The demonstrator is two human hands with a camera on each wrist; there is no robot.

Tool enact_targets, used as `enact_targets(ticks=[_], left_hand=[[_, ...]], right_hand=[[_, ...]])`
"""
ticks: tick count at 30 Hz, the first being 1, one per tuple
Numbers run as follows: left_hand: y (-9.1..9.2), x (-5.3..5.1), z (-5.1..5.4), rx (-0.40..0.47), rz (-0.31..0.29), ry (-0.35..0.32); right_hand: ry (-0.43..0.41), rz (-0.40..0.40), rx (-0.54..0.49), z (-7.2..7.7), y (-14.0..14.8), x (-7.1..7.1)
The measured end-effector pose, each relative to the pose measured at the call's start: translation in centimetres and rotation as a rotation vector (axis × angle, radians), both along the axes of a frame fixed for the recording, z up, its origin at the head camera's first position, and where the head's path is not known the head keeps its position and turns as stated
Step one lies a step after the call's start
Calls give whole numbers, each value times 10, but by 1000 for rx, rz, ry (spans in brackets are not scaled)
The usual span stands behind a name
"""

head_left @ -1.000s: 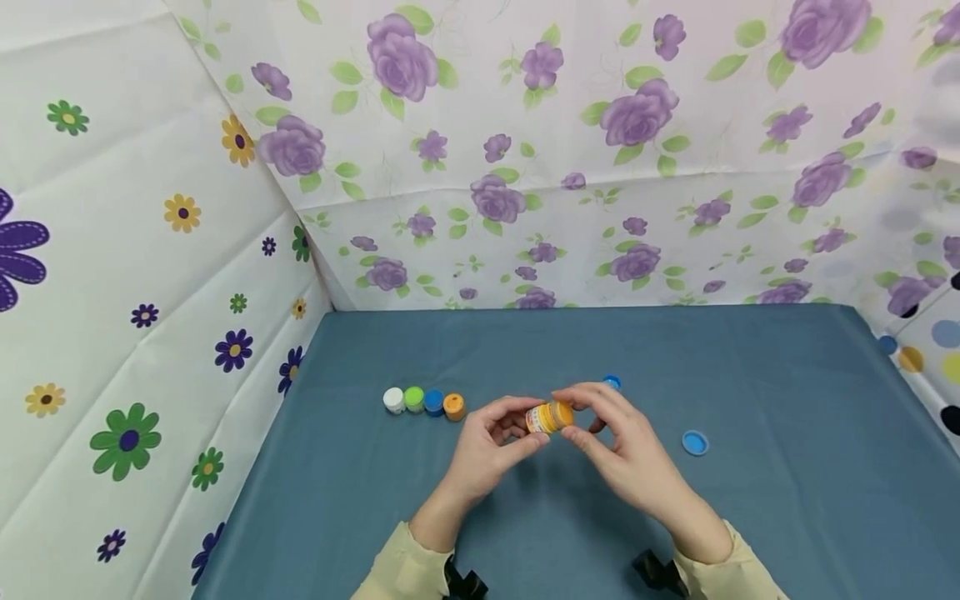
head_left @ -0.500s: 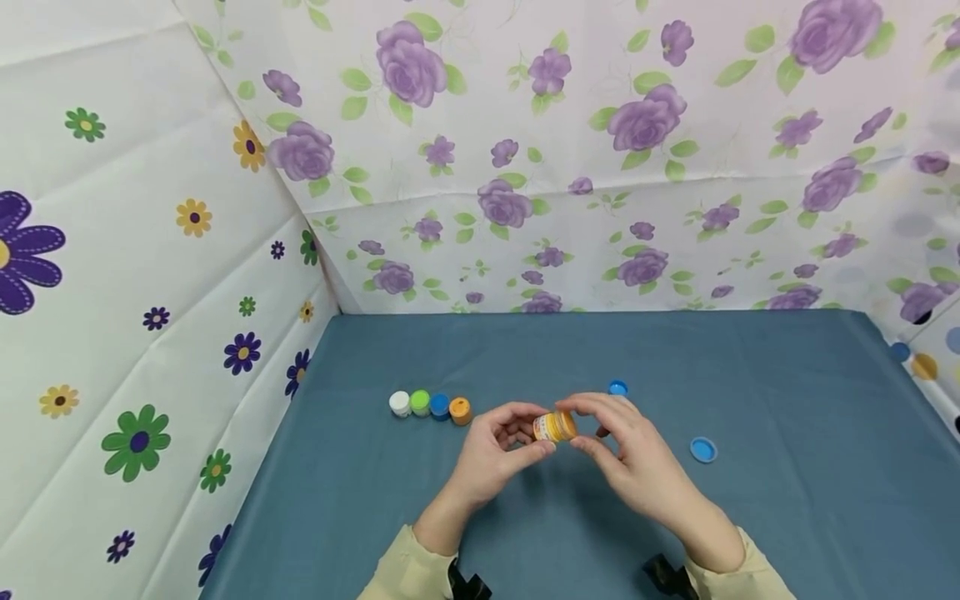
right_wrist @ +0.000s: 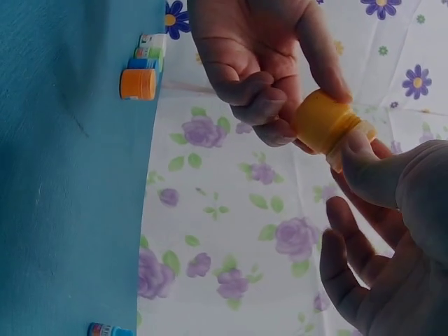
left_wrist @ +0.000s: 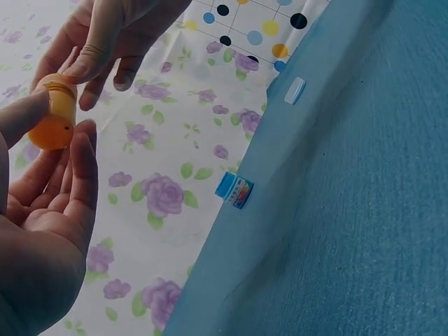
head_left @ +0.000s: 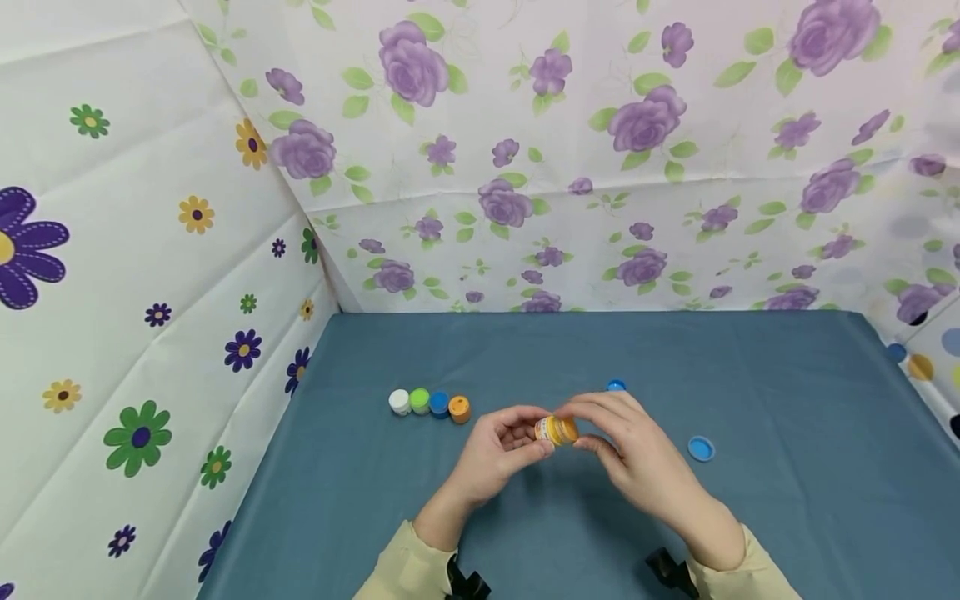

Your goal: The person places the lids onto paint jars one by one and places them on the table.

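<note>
In the head view, a small yellow paint pot (head_left: 557,430) lies tilted between both hands, above the table. My left hand (head_left: 483,458) holds its labelled body between thumb and fingers. With thumb and forefinger, my right hand (head_left: 641,454) pinches the lid end. The right wrist view shows the right thumb (right_wrist: 367,168) against the pot's rim, while the other right fingers hang free. In the left wrist view, the yellow pot (left_wrist: 52,133) has its base towards the camera. Part of the lid is hidden by the fingers.
A white pot (head_left: 400,402), a green pot (head_left: 420,401), a blue pot (head_left: 439,405) and an orange pot (head_left: 460,408) stand in a row on the left. A loose blue lid (head_left: 701,448) lies at right. Another blue pot (left_wrist: 235,190) stands behind the right hand.
The head view has shifted slightly. Both hands stay around the yellow pot; the right fingers loosen a little from its end, then close on it again with the hand turned slightly.
</note>
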State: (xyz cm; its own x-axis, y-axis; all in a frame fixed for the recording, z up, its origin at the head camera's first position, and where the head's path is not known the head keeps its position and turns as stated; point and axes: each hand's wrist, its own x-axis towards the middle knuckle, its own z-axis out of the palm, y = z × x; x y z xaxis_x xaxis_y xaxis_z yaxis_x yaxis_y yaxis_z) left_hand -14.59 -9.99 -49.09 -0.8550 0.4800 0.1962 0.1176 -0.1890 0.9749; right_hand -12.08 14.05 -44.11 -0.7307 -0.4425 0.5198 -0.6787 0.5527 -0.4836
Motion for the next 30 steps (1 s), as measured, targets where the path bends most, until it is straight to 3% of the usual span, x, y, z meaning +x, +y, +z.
enact_targets(ticks=[5, 12, 17, 21, 26, 30], left_hand=[[1, 1, 3, 37, -16, -5], [-1, 2, 4, 34, 19, 50], [-1, 1, 3, 15, 20, 76], [-1, 1, 1, 31, 12, 80], [-1, 1, 0, 60, -2, 44], [-1, 1, 0, 76, -13, 36]], right_hand=[[43, 16, 27, 3, 2, 0], [-143, -40, -14, 6, 4, 5], [-225, -57, -51, 6, 1, 5], [-216, 15, -77, 6, 0, 4], [-140, 123, -113, 5, 1, 3], [-121, 141, -113, 5, 2, 3]])
